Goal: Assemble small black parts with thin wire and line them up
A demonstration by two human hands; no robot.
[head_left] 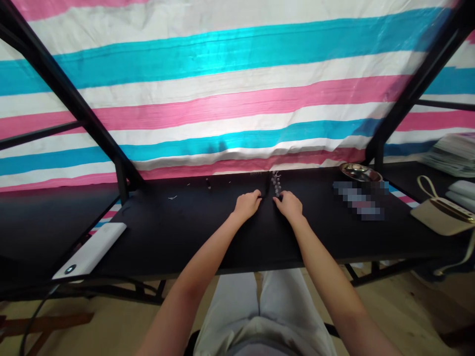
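Note:
Both hands rest low over the black table (178, 232), a short gap apart. My left hand (248, 205) is closed, thumb and fingers pinched at something small and dark that I cannot make out. A strand of pale, translucent beads (276, 184) lies just beyond my right hand (291, 204). That hand's thumb and forefinger are bent in at the strand's near end, apparently pinching it. Between the hands and the far edge runs a thin dark strip (267, 184), hard to tell from the tabletop. A row of tiny pale pieces (256, 173) sits at the far edge.
A shiny metal bowl (361, 172) stands at the back right, near a blurred-out patch. White slim box (91, 249) lies at the left edge. Small pale bits (172, 198) lie far left. Beige pouch (443, 216) and stacked packets (452, 154) are at right. Black frame bars (67, 94) slant upward.

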